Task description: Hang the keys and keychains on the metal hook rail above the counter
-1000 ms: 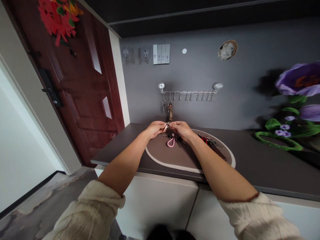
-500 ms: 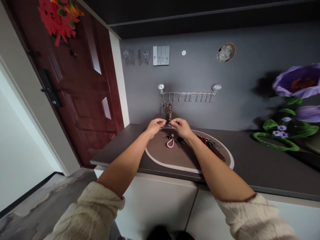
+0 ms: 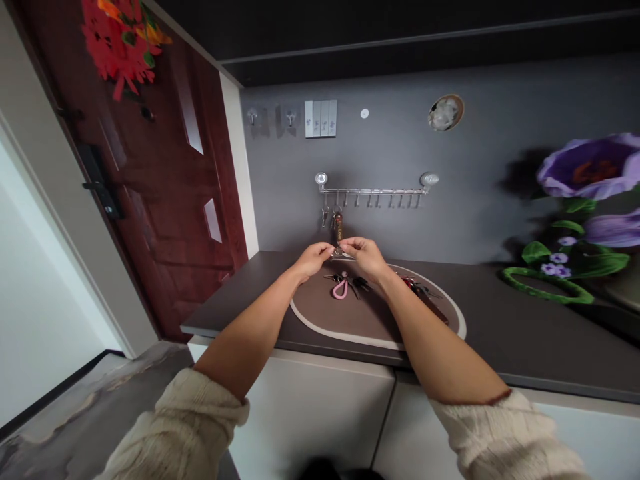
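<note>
My left hand (image 3: 313,257) and my right hand (image 3: 364,255) are pinched together on a small metal key ring (image 3: 341,253), held just above a brown oval mat (image 3: 375,313) on the dark counter. Under the hands on the mat lie keys with a pink loop (image 3: 341,288). More keys with a red tag (image 3: 415,285) lie on the mat to the right of my right wrist. Behind the hands, a metal hook rail (image 3: 373,190) on the grey wall carries keys and a brown fob (image 3: 339,227) at its left end.
A dark red door (image 3: 150,167) with a black handle stands at the left. Artificial purple flowers with green leaves (image 3: 580,220) sit on the counter at the right. White cabinet fronts (image 3: 310,407) are below the counter. Switches (image 3: 321,119) are on the wall above the rail.
Both hands have lifted slightly and stayed pinched on the key ring, moving closer to the hanging fob. The camera has tilted up a little.
</note>
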Demonstrator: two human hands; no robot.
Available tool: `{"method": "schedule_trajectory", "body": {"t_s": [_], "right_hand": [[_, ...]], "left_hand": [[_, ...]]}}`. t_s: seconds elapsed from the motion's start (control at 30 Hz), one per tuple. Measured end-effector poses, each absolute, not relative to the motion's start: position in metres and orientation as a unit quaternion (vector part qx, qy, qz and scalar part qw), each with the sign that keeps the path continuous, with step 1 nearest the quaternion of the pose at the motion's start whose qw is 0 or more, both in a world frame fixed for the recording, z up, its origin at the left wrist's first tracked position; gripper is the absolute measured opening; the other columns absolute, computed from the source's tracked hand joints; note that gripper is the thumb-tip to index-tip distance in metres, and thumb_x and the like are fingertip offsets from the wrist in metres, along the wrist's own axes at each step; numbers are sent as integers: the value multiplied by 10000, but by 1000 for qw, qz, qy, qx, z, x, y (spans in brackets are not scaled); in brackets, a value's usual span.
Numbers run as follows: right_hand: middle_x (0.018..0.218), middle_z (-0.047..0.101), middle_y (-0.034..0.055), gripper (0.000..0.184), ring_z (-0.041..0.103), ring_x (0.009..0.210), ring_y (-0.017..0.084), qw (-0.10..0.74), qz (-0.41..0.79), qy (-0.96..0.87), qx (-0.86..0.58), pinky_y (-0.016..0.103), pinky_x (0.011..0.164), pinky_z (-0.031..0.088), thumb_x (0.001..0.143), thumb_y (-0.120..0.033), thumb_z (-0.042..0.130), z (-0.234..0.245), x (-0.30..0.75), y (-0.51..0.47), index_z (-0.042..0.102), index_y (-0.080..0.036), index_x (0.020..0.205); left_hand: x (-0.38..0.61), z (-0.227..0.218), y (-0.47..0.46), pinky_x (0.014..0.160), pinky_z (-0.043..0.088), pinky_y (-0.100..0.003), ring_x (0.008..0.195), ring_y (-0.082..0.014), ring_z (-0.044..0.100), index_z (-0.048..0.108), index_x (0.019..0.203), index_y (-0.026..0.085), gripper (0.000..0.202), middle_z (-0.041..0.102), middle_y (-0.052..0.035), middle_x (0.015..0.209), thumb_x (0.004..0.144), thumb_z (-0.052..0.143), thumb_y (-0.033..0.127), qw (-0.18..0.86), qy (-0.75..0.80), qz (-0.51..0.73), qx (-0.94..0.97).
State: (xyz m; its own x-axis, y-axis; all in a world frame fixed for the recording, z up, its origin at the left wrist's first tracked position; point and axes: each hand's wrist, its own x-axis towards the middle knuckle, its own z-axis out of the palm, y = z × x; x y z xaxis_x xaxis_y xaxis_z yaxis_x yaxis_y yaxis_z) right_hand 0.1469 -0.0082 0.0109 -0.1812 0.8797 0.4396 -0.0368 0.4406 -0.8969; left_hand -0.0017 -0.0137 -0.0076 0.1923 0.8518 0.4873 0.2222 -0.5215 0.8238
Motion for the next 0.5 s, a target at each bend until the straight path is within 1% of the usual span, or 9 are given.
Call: {"method": "schedule_trajectory", "body": {"t_s": [0.1,0.17,0.23,0.37,0.43,0.5], "right_hand": [[643,608,5,164,510,576,84,534,469,-619,-334,240,617,387,557,-237,657,14,147,-14,615,-137,681],[638,609,7,179,509,563,84,528,488,-608,-336,234,585,380,533,-238,677,17,149,-16,617,-138,669],[643,613,9,190,507,553,83,526,489,-608,-338,233,568,373,518,-237,687,21,151,-18,622,-140,668],[583,604,3,175,499,534,83,531,442,-625,-364,242,576,374,474,-216,707,27,157,-17,611,-134,596],[574,605,5,173,507,549,91,528,427,-635,-368,249,590,377,464,-212,710,28,159,-17,604,-131,573],[583,608,6,175,501,541,89,520,427,-640,-371,250,579,372,479,-226,703,28,160,-16,609,-131,592]], "left_hand": [[-3,-3,-16,675,372,-237,681,-112,489,586,778,121,214,572,-19,717,765,437,275,207,407,499,736],[-4,-1,-17,703,371,-244,717,-122,491,599,745,129,189,570,-26,728,760,447,241,126,414,486,759],[-5,0,-18,733,370,-251,759,-130,497,613,748,144,168,576,-34,759,753,462,216,66,417,475,772],[-7,-2,-15,748,381,-260,788,-135,516,627,791,166,153,598,-40,801,740,484,188,34,440,483,757],[-8,-4,-13,744,387,-267,776,-136,524,630,781,167,144,608,-41,803,731,496,185,38,454,500,736],[-8,-6,-10,737,394,-273,760,-136,531,632,775,166,137,617,-42,807,723,507,193,54,462,516,720]]}}
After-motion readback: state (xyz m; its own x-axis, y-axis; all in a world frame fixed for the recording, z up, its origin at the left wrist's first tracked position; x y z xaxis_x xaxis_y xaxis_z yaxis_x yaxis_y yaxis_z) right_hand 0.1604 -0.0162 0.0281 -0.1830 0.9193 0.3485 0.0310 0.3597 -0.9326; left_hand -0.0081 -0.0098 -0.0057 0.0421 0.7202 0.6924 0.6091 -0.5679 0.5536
